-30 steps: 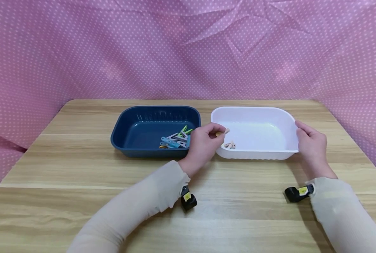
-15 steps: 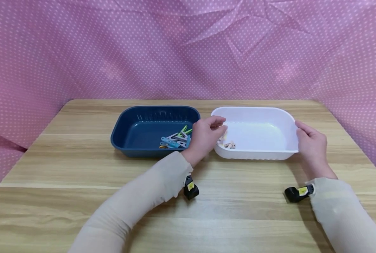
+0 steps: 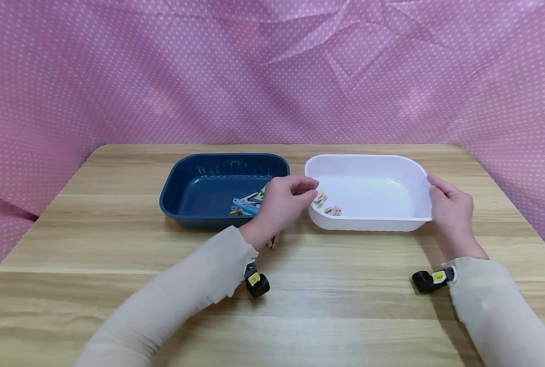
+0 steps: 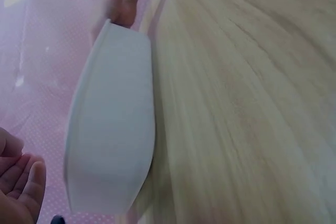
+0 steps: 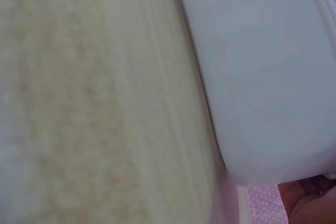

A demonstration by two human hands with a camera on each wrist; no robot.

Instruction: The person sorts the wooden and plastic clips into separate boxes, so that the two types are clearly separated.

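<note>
My right hand (image 3: 453, 216) grips the right wall of a white plastic bin (image 3: 370, 224), its thumb over the rim. Inside that bin's left end lie small wooden clothespins (image 3: 333, 210). My left hand (image 3: 283, 206) hovers at the gap between the bins, its fingertips near the white rim. In the left wrist view its fingers (image 4: 31, 184) are loosely bent, and nothing shows between them. A navy bin (image 3: 199, 223) stands to the left with blue, grey and green plastic clothespins (image 3: 244, 206) in its right end. My left hand partly covers these.
More wooden clothespins (image 3: 274, 241) lie on the wooden table (image 3: 345, 295), just in front of the navy bin and partly hidden by my left wrist. A pink dotted cloth (image 3: 272, 76) hangs behind the table and at its sides.
A wooden clothespin pinched by my left hand has gone into the white bin. That hand rose over the rim, then drew back left, uncovering clothespins on the table. My right hand stayed still.
</note>
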